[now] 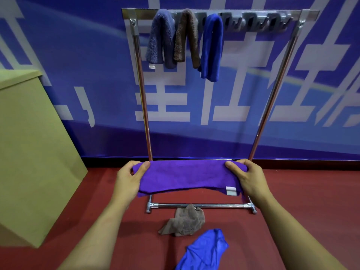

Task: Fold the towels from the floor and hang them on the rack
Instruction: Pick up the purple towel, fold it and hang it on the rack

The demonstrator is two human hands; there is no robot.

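Even, fairly bright overhead light is filling the scene, soft glare is streaking the rack (143,106) poles, faint shadows are lying on the red floor (303,193), and the wide lens is bending straight lines outward while the edges are softening slightly.

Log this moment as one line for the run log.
held: purple towel, folded, left hand and right hand | rack: three towels hung | floor: brown towel, blue towel
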